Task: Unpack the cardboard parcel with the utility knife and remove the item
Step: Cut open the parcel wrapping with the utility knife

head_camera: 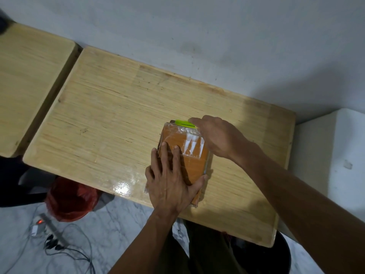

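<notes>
A small brown cardboard parcel, wrapped in clear shiny tape, lies flat on the wooden table near its front edge. My left hand rests flat on the parcel's near end, fingers spread, thumb along its right side. My right hand is at the parcel's far right corner, closed around a lime-green utility knife. The knife lies along the parcel's far edge. Its blade is not visible.
A second wooden table stands to the left across a narrow gap. A grey wall runs behind, and a white block sits at the right. On the floor lie a red plastic bag, a power strip and cables.
</notes>
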Action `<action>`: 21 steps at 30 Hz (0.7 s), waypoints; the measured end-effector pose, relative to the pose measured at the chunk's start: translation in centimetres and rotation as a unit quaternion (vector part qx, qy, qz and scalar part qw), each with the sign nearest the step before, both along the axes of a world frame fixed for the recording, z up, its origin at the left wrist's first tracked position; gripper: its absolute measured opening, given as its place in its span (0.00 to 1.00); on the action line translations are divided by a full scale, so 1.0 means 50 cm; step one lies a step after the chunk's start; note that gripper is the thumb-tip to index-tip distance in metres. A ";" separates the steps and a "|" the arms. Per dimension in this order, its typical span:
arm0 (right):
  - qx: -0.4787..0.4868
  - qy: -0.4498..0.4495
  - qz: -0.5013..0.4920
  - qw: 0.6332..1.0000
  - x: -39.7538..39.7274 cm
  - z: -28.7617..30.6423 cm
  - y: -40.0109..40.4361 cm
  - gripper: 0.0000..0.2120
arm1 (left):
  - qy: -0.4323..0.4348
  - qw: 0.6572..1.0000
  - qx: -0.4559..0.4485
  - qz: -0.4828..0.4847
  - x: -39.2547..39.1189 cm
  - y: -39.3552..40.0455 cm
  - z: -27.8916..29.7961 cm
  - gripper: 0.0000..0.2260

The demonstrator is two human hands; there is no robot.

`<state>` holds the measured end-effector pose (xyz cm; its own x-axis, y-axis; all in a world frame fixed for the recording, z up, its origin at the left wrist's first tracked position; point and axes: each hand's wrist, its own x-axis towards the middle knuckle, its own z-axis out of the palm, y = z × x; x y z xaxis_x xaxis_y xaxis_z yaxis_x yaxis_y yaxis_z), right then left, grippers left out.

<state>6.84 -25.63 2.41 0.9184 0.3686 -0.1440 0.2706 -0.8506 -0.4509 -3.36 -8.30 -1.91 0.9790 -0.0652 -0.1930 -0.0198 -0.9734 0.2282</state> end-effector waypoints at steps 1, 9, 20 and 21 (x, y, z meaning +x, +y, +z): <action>0.000 -0.001 0.000 1.000 -0.001 0.004 0.000 0.27 | -0.002 1.000 0.000 -0.001 0.000 0.000 0.000 0.49; -0.044 0.010 -0.006 0.999 -0.008 0.016 0.009 0.27 | -0.007 1.000 -0.003 -0.003 0.001 0.001 -0.002 0.48; -0.120 0.015 -0.014 0.993 -0.007 0.033 0.031 0.28 | -0.002 1.000 -0.002 -0.009 0.002 0.004 -0.003 0.49; -0.125 0.015 -0.015 0.992 -0.009 0.037 0.030 0.28 | -0.003 1.000 -0.001 -0.009 0.002 0.003 -0.003 0.49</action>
